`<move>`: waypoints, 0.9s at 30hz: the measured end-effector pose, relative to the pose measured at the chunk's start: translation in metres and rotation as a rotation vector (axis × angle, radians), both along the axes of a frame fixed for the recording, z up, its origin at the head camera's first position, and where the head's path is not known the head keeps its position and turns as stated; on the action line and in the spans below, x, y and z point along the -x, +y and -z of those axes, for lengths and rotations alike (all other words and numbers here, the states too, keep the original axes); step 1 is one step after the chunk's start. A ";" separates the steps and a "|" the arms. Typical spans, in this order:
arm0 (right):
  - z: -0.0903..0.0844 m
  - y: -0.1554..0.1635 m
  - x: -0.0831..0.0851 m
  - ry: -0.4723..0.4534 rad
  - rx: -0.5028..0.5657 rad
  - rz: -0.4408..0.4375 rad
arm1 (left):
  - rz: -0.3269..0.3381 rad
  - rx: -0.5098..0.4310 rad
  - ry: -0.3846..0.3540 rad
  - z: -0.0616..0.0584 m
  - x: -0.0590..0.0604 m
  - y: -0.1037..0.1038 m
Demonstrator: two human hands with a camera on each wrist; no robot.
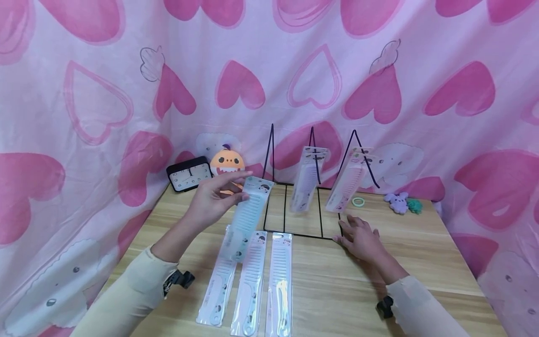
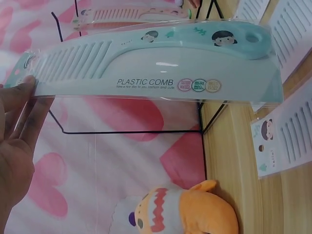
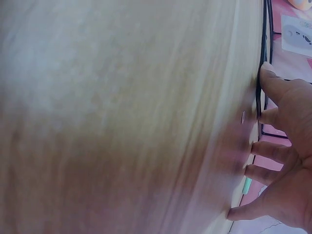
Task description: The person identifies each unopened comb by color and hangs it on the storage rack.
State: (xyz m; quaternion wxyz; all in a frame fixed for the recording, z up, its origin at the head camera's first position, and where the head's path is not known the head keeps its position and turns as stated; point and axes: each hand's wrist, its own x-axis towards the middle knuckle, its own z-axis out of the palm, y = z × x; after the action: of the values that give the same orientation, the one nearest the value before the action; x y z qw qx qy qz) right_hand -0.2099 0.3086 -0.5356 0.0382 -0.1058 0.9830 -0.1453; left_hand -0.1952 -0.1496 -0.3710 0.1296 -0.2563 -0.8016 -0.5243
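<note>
My left hand (image 1: 210, 196) pinches the top end of a packaged plastic comb (image 1: 248, 213) between thumb and fingers. The comb is pale teal in a clear sleeve, raised and tilted in front of the black wire rack (image 1: 303, 235). Its printed face shows in the left wrist view. A bluish-lilac packaged comb (image 1: 305, 182) hangs at the rack's middle upright, and pink packaged combs (image 1: 347, 185) hang at the right one. My right hand (image 1: 360, 238), fingers spread, rests at the rack's front right corner, its thumb touching the wire in the right wrist view.
Packaged combs lie in three columns, left (image 1: 219, 290), middle (image 1: 251, 285) and right (image 1: 280, 267), on the wooden table (image 1: 328, 290). Behind are a black clock (image 1: 189, 175) and an orange plush toy (image 1: 227, 160). A pale green ring (image 1: 358, 202) and a purple toy (image 1: 396, 202) sit right.
</note>
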 end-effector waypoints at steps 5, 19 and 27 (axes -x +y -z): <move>-0.001 -0.001 0.000 -0.004 0.004 0.006 | -0.007 -0.028 0.008 0.001 0.002 0.005; -0.002 -0.001 -0.001 -0.003 0.009 0.004 | -0.028 -0.030 0.005 0.007 0.010 0.013; -0.003 -0.002 -0.001 -0.025 -0.002 0.006 | -0.065 -0.027 0.009 0.013 0.024 0.016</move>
State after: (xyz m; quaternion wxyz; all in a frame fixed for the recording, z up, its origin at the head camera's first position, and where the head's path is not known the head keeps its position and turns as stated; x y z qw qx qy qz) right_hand -0.2087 0.3067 -0.5328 0.0499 -0.1012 0.9829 -0.1457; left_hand -0.2195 -0.1331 -0.3836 0.1538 -0.2308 -0.8018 -0.5294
